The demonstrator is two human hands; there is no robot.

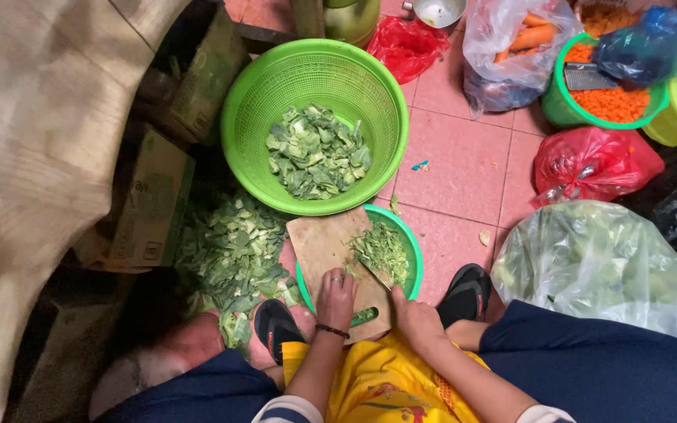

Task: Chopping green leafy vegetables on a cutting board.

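A floor [464, 168] of pink tiles with pale grout fills the room's middle. Along its left edge stand cardboard boxes [150, 204] in shadow, with tan cloth [33, 157] hanging beside them. Light is soft, even.

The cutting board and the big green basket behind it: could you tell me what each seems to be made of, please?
The cutting board looks like pale unfinished wood: matte tan, worn surface. The green basket looks like moulded plastic: uniform bright colour, slight sheen, regular perforated mesh wall. Neither can be confirmed by sight alone.
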